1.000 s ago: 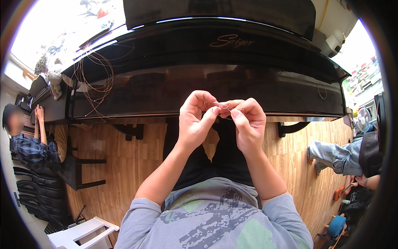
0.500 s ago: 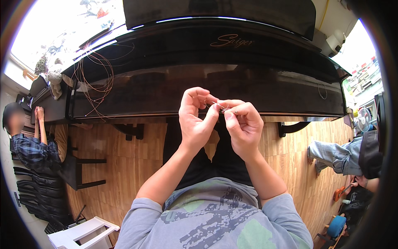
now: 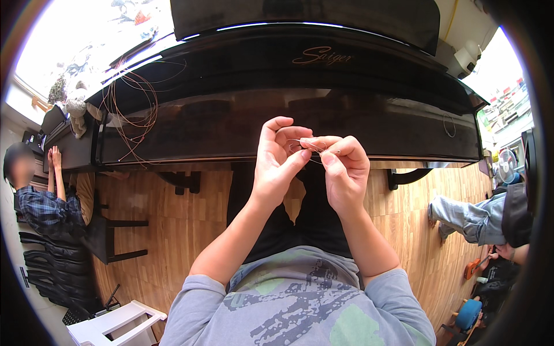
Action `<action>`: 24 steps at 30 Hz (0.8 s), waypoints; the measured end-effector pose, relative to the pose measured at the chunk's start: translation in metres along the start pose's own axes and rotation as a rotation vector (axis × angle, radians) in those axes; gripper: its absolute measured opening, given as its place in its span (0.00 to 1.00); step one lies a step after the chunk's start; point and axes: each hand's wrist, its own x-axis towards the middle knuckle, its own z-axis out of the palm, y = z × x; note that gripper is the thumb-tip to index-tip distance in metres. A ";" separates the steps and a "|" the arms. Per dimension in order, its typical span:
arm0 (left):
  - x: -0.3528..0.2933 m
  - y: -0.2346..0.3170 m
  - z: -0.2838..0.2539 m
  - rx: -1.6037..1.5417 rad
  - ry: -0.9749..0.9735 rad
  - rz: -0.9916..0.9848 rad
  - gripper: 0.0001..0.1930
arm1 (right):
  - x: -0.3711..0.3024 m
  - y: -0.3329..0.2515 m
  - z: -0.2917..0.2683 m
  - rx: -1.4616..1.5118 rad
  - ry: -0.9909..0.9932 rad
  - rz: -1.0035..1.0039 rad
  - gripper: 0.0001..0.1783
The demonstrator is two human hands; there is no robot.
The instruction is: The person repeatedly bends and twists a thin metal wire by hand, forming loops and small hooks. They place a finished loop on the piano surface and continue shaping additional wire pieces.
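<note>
Thin wire (image 3: 322, 144), bent into small loops, is up in front of the black piano (image 3: 231, 124); the right hand (image 3: 346, 172) pinches it between thumb and fingers; the left hand (image 3: 277, 167) curves loosely beside the loops, and I cannot tell whether it grips them; a coil of copper-coloured wire (image 3: 156, 105) lies on the piano at the left.

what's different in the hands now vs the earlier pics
The left hand has shifted slightly right, its index finger raised farther from the thumb. The right hand moved left, then back right over the last half second. It still pinches the thin wire; whether the left hand grips it too is unclear. The copper-coloured wire coil and black piano stayed put.
</note>
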 end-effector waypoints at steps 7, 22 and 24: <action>0.001 -0.006 -0.006 -0.083 -0.054 -0.013 0.12 | 0.004 0.000 -0.003 -0.003 -0.072 -0.038 0.04; -0.003 0.002 0.000 0.050 0.124 0.210 0.06 | 0.003 -0.005 -0.003 -0.318 -0.007 -0.038 0.05; -0.003 0.001 0.001 0.044 0.126 0.257 0.06 | 0.003 -0.002 -0.004 -0.262 0.017 -0.004 0.05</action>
